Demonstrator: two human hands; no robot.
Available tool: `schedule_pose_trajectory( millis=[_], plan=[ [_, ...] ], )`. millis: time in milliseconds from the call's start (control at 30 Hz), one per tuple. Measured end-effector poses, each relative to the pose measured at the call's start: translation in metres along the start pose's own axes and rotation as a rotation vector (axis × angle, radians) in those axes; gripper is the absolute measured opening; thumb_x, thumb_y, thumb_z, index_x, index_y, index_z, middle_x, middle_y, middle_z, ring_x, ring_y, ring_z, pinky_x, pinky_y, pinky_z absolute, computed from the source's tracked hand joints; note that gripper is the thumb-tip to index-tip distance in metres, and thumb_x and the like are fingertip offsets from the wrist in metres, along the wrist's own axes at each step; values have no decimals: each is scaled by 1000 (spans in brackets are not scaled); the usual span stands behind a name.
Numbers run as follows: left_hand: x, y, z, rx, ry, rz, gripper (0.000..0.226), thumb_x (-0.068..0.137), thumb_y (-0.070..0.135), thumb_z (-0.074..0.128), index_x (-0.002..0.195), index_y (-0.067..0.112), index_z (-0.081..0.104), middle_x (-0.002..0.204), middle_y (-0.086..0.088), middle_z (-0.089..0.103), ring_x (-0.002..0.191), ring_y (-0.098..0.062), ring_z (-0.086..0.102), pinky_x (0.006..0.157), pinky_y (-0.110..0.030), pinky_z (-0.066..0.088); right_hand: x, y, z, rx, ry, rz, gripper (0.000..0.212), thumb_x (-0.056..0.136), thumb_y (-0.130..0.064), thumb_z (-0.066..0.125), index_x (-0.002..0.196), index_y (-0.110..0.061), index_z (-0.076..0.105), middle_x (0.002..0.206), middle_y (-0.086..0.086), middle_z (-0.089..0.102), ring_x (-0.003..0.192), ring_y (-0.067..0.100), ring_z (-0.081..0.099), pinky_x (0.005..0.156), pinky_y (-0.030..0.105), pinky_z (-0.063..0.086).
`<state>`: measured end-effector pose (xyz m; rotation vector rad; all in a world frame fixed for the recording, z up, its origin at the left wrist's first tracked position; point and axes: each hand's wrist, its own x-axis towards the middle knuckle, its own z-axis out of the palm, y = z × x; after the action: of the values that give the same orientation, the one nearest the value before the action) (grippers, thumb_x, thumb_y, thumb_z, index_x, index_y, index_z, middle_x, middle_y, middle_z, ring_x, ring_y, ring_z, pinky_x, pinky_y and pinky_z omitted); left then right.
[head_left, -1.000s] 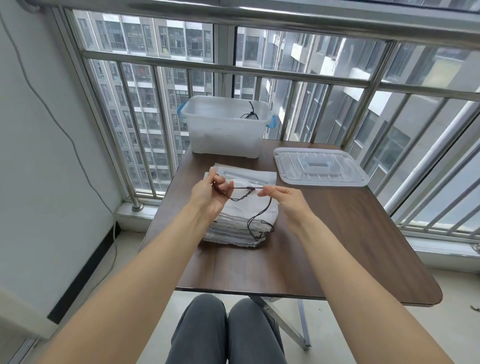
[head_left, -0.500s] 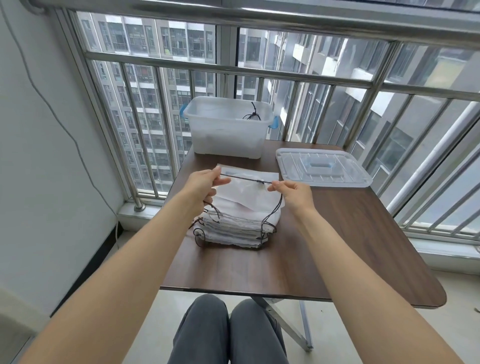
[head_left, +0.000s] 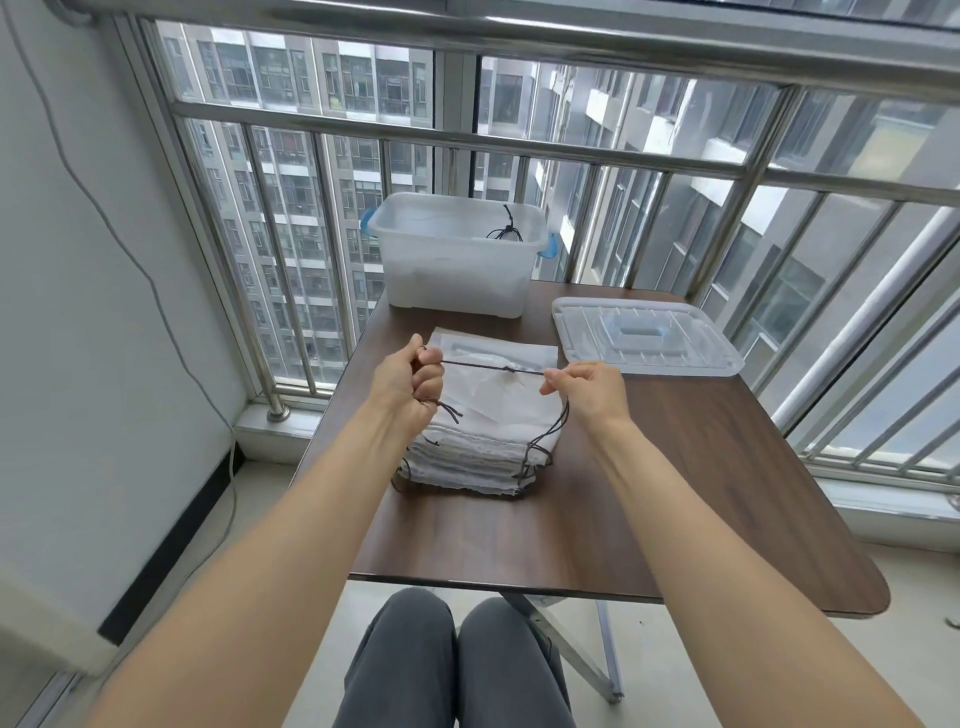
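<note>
Dark thin drawstring cord stretched taut above stack of white cloth bags on brown wooden surface. Left hand fisted round one end; right hand pinches the other. Small knot sits mid-cord: tying looks nearly done. Clear plastic bin behind, lid off beside it, holds second dark cord; most of stack apparently left.

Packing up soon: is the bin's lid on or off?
Off: the lid lies flat on the table, right of the open bin.
</note>
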<state>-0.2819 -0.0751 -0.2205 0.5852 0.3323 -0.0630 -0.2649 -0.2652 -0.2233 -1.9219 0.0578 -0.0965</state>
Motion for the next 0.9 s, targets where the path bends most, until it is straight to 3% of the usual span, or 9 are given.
schedule_pose_trajectory(
  millis=[67, 167, 267, 367, 500, 633, 733, 833, 900],
  plan=[
    [-4, -1, 0, 165, 28, 65, 36, 102, 25, 36, 67, 16, 35, 51, 4, 42, 27, -2, 22, 25, -12, 14, -1, 2, 0, -1, -4, 12, 20, 84, -19, 65, 68, -9, 71, 78, 0, 64, 106, 18, 56, 89, 28, 38],
    [-14, -8, 6, 570, 55, 237, 32, 99, 25, 44, 70, 12, 50, 58, 5, 57, 32, -1, 23, 29, -11, 16, -6, -8, -1, -25, 26, -29, 19, 83, -22, 66, 67, -13, 71, 66, 2, 61, 77, 11, 56, 75, 25, 36],
    [-20, -21, 10, 697, -27, 316, 28, 99, 18, 45, 76, 8, 58, 76, -1, 67, 34, -2, 24, 31, -11, 19, -10, -25, 3, 89, 21, -72, 19, 81, -22, 68, 67, -10, 70, 62, 0, 62, 54, 4, 52, 62, 23, 39],
    [-24, -28, 12, 750, -84, 332, 19, 97, 14, 48, 85, 13, 63, 77, 1, 68, 39, -1, 27, 34, -10, 22, -11, -35, 8, 352, -133, 22, 20, 89, -20, 60, 75, -8, 66, 78, 2, 69, 56, 6, 61, 50, 18, 37],
    [-26, -25, 15, 803, -161, 361, 17, 96, 10, 49, 93, 15, 65, 59, 8, 64, 41, -1, 30, 37, -10, 23, -13, -33, 8, 576, -286, 71, 17, 93, -7, 52, 83, -8, 65, 75, 2, 71, 66, 9, 65, 61, 16, 49],
    [-30, -25, 18, 921, -247, 364, 25, 98, 8, 44, 103, 23, 64, 58, 9, 62, 42, -3, 28, 40, -13, 22, -13, -29, 10, 525, -258, 67, 8, 89, -12, 60, 89, -11, 67, 73, 3, 64, 57, 9, 58, 63, 20, 48],
    [-30, -24, 16, 1016, -286, 374, 31, 99, 6, 41, 112, 28, 59, 66, 4, 63, 44, -6, 28, 41, -15, 24, -13, -28, 9, 526, -277, 73, 11, 91, -7, 56, 95, -7, 66, 72, 4, 59, 55, 8, 51, 60, 16, 47],
    [-28, -24, 15, 1138, -305, 408, 40, 98, 3, 37, 111, 36, 55, 70, -1, 63, 48, -9, 30, 42, -12, 28, -16, -28, 10, 555, -322, 51, 22, 89, 7, 52, 106, -3, 62, 79, 7, 64, 60, 7, 62, 65, 15, 53],
    [-26, -25, 16, 1243, -315, 442, 44, 97, 1, 36, 110, 39, 54, 66, 2, 62, 49, -7, 34, 45, -11, 30, -16, -27, 10, 491, -312, 28, 19, 88, 6, 54, 102, -4, 63, 82, 9, 68, 62, 10, 64, 67, 20, 54]
  ],
)
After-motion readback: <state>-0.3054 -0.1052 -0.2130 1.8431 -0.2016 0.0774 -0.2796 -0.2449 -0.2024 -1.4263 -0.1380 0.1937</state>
